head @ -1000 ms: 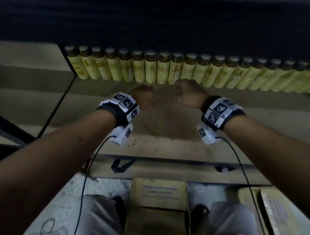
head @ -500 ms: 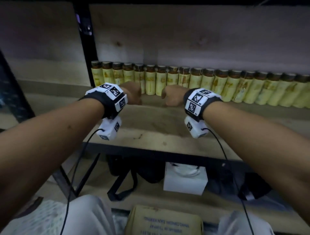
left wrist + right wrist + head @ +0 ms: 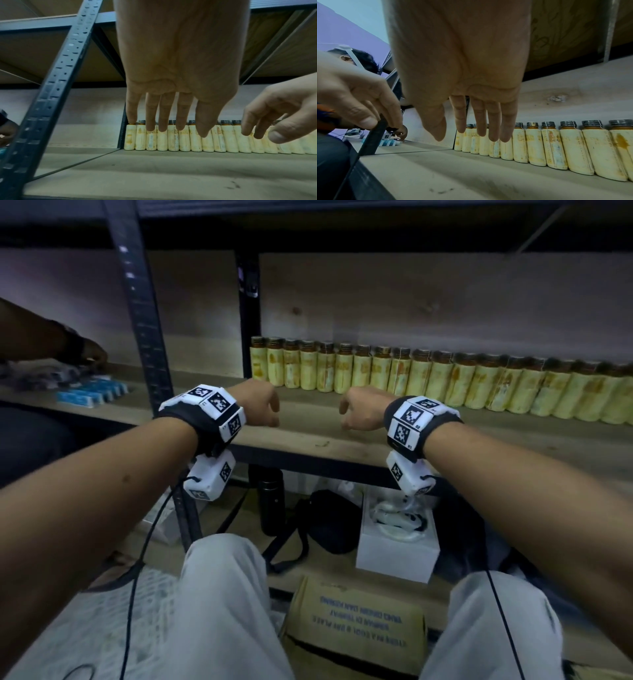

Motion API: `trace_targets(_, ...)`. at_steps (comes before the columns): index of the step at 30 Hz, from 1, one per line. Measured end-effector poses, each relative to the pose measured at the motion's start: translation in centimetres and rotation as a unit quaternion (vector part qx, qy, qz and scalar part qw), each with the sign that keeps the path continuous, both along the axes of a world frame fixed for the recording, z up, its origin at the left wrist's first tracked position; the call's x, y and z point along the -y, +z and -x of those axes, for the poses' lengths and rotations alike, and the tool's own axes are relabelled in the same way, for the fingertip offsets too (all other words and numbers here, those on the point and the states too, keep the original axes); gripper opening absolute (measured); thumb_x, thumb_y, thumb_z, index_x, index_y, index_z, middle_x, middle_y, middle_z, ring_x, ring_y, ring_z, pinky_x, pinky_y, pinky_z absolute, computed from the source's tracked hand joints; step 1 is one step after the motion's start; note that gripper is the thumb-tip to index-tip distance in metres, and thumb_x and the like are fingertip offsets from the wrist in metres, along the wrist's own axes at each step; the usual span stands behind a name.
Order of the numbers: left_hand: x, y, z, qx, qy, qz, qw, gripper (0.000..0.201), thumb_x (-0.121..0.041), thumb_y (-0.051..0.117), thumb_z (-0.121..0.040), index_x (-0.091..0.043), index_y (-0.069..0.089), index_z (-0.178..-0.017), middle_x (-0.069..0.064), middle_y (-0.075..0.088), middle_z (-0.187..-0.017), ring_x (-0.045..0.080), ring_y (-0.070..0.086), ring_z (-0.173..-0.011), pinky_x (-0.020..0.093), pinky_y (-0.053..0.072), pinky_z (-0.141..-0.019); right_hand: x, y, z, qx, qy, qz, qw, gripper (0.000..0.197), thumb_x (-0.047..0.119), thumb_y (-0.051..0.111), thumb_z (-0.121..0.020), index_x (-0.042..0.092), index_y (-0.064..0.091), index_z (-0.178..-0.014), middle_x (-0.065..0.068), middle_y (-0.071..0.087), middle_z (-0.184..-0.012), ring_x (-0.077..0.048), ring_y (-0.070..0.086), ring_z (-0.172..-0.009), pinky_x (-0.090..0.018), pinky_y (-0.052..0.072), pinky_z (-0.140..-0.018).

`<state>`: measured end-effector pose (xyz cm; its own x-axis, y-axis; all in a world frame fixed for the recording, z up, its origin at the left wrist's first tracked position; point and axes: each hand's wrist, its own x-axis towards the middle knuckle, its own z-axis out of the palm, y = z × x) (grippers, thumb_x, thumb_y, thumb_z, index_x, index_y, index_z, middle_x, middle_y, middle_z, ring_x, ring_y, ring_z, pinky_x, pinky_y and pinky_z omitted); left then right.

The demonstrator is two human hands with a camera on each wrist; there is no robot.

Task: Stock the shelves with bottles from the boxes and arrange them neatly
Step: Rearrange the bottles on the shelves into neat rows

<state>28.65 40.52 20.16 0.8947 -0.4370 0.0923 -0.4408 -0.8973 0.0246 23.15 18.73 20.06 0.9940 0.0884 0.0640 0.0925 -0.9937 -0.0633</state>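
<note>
Both your hands hover empty over the shelf (image 3: 342, 440), left hand (image 3: 260, 405) and right hand (image 3: 363, 412) apart, fingers hanging loose and straight. Yellow bottles (image 3: 411, 378) stand upright in one touching row at 12 o'clock along the back wall. At 6 o'clock, between your knees, sits a cardboard box (image 3: 356, 621).

The row of yellow-labelled, dark-capped glass bottles (image 3: 445, 378) runs off the head view's right edge, its end unseen, and the labels are too blurred to read. Print on the brown cardboard box (image 3: 356, 625) between the knees is upside down and illegible; its near end is cut off.
</note>
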Motion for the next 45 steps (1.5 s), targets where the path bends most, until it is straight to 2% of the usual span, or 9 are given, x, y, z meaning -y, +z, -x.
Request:
trace_targets(14, -1.9, -0.2, -7.5, -0.016, 0.028, 0.018, 0.999, 0.042, -0.035, 0.064, -0.089, -0.021, 0.059, -0.128, 0.008, 0.056, -0.131, 0.026, 0.055, -0.117, 0.035, 0.046, -0.094, -1.4, 0.3, -8.4, -0.006, 0.035, -0.02, 0.999, 0.035, 0.03, 0.062, -0.093, 0.018, 0.06, -0.126, -0.004, 0.06, -0.126, -0.02, 0.058, -0.107, -0.03, 0.048, -0.083)
trace_targets(19, -0.2, 0.0, -14.0, -0.032, 0.021, 0.029, 0.999, 0.036, -0.032, 0.063, -0.09, -0.018, 0.061, -0.123, 0.006, 0.056, -0.128, 0.024, 0.056, -0.113, 0.031, 0.046, -0.09, -0.4, 0.8, -14.3, -0.012, 0.04, -0.05, 0.998, 0.023, 0.027, 0.065, -0.092, 0.016, 0.066, -0.112, 0.001, 0.062, -0.11, -0.016, 0.058, -0.094, -0.024, 0.045, -0.067)
trace_targets(23, 1.9, 1.2, -19.9, 0.0, 0.002, 0.051, 0.999, 0.033, -0.026, 0.063, -0.09, -0.014, 0.063, -0.12, 0.007, 0.059, -0.125, 0.025, 0.056, -0.113, 0.028, 0.046, -0.088, 0.6, 2.3, -19.5, -0.006, 0.039, -0.03, 0.999, 0.02, 0.028, 0.06, -0.093, 0.018, 0.063, -0.111, 0.0, 0.062, -0.107, -0.017, 0.059, -0.096, -0.031, 0.051, -0.081)
trace_targets(27, 4.1, 2.4, -25.9, 0.047, -0.031, 0.081, 0.995, 0.038, -0.019, 0.062, -0.089, -0.01, 0.058, -0.126, 0.011, 0.058, -0.127, 0.03, 0.056, -0.116, 0.028, 0.044, -0.088, 1.5, 3.8, -25.0, 0.049, 0.076, -0.022, 0.996, 0.022, 0.015, 0.053, -0.095, 0.022, 0.054, -0.074, 0.009, 0.053, -0.074, -0.005, 0.052, -0.066, -0.015, 0.033, -0.052)
trace_targets(32, 6.1, 3.1, -33.2, 0.081, -0.002, 0.127, 0.989, 0.05, -0.033, 0.059, -0.091, -0.01, 0.048, -0.134, 0.013, 0.056, -0.126, 0.032, 0.055, -0.116, 0.037, 0.047, -0.093, 1.8, 4.8, -33.4, 0.114, 0.073, 0.043, 0.99, 0.018, 0.004, 0.047, -0.096, 0.006, 0.06, -0.109, -0.013, 0.06, -0.108, -0.028, 0.059, -0.098, -0.033, 0.048, -0.078)
trace_targets(36, 7.1, 3.4, -36.8, 0.084, 0.002, 0.122, 0.989, 0.069, -0.045, 0.064, -0.087, -0.01, 0.039, -0.142, 0.016, 0.047, -0.137, 0.033, 0.049, -0.123, 0.035, 0.044, -0.093, 1.4, 5.3, -38.0, 0.083, 0.1, 0.116, 0.985, 0.057, 0.041, 0.054, -0.097, 0.028, 0.036, -0.15, -0.008, 0.054, -0.136, -0.03, 0.053, -0.122, -0.04, 0.043, -0.1)
trace_targets(39, 7.6, 3.2, -38.1, 0.039, 0.015, 0.101, 0.994, 0.073, -0.039, 0.07, -0.085, -0.012, 0.038, -0.144, 0.012, 0.041, -0.145, 0.029, 0.046, -0.127, 0.031, 0.044, -0.091, 0.8, 5.1, -40.0, 0.014, 0.086, 0.16, 0.983, 0.073, 0.048, 0.063, -0.09, 0.034, 0.027, -0.152, -0.001, 0.056, -0.135, -0.027, 0.053, -0.122, -0.049, 0.036, -0.107)
trace_targets(43, 8.1, 2.2, -37.9, 0.039, 0.023, 0.085, 0.995, 0.048, -0.028, 0.077, -0.08, -0.006, 0.057, -0.118, 0.014, 0.057, -0.131, 0.02, 0.056, -0.111, 0.029, 0.046, -0.083, -0.1, 4.0, -40.5, 0.022, 0.043, 0.257, 0.965, 0.065, 0.051, 0.072, -0.08, 0.025, 0.049, -0.135, -0.007, 0.055, -0.126, -0.031, 0.048, -0.122, -0.057, 0.028, -0.108)
trace_targets(45, 8.0, 2.0, -37.5, 0.057, 0.022, 0.086, 0.994, 0.06, -0.031, 0.08, -0.077, -0.003, 0.056, -0.124, 0.016, 0.058, -0.129, 0.025, 0.057, -0.115, 0.035, 0.048, -0.092, -0.2, 3.7, -40.0, 0.033, 0.04, 0.242, 0.969, 0.064, 0.051, 0.075, -0.077, 0.024, 0.051, -0.13, -0.007, 0.05, -0.122, -0.032, 0.042, -0.123, -0.057, 0.022, -0.109)
